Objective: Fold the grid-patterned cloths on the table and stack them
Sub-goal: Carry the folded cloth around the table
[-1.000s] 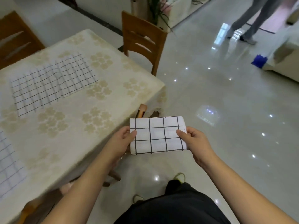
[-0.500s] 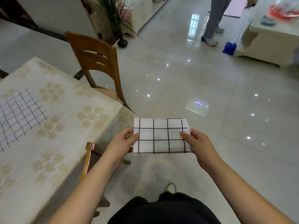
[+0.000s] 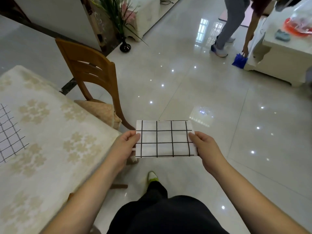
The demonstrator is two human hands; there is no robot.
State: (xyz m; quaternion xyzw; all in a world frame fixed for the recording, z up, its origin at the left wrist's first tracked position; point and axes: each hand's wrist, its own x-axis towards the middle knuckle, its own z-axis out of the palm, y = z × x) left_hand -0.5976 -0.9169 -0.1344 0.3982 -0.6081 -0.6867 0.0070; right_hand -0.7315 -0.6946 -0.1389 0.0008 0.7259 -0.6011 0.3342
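A folded white cloth with a black grid pattern [image 3: 166, 139] is held flat in the air over the glossy pale tiled floor [image 3: 211, 92], just right of the table's near right corner and not touching it. The left hand [image 3: 125, 145] pinches the cloth's left short edge, thumb on top and fingers curled underneath; the right hand [image 3: 205, 150] pinches the right short edge the same way, thumb lying over the grid and fingers hidden below. Both forearms reach forward from the near edge, roughly level, with the cloth stretched between them as a neat rectangle. Below the cloth are dark trousers [image 3: 162, 215] and a shoe with a yellow-green toe [image 3: 152, 176]. To the left stands the table covered in a cream floral tablecloth [image 3: 55, 132], and on its far left edge lies part of another white grid-patterned cloth [image 3: 9, 132], spread flat and cut off by the frame. A brown wooden chair with a beige seat cushion [image 3: 92, 70] stands beyond the table corner, between the table and the open floor. Farther off are a small black vase with long green leaves [image 3: 125, 46], a second person in grey trousers [image 3: 231, 26] bending toward a blue object on the floor [image 3: 239, 60], and a cream-white cabinet [image 3: 283, 54] at far right.
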